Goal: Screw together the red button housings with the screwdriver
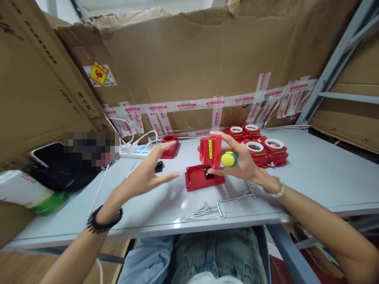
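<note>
A red housing (211, 151) with a yellow label is gripped between the fingers and thumb of my right hand (241, 159). The yellow and green end of a round-ended object (229, 159) shows against that palm. Just below lies a shallow red tray-like part (197, 178) with a small black piece (209, 172) at its right side. My left hand (145, 171) hovers over the table left of it, thumb and fingers apart, holding nothing. Several metal screws (205, 208) lie near the front edge.
Red housings with white rings (256, 147) stand at the right back. Another red part (169, 148) sits near a power strip (136, 151). A small black piece (159, 166) is by my left hand. A black bag (79, 173) and a white-green package (32, 193) are at far left.
</note>
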Demonstrator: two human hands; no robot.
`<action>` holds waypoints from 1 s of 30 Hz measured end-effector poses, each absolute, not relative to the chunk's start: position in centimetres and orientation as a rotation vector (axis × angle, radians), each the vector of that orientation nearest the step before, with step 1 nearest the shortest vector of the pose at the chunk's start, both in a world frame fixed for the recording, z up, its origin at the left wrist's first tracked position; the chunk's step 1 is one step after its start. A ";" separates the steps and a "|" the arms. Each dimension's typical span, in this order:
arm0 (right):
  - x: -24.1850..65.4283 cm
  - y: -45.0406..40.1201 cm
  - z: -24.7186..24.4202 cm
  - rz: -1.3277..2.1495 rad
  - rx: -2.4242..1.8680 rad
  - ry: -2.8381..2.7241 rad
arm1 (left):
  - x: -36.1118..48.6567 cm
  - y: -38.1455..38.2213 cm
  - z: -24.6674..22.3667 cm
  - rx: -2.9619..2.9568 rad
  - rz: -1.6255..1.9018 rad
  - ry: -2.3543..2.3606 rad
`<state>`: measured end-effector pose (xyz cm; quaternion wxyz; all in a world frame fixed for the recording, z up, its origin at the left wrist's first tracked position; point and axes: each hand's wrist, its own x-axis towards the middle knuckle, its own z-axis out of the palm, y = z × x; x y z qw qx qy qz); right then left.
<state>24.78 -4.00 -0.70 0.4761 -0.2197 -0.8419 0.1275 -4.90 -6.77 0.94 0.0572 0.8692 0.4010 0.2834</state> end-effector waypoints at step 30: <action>26.6 -4.8 1.7 0.228 -0.760 -1.724 | 2.0 -4.8 -1.6 2.645 0.251 1.224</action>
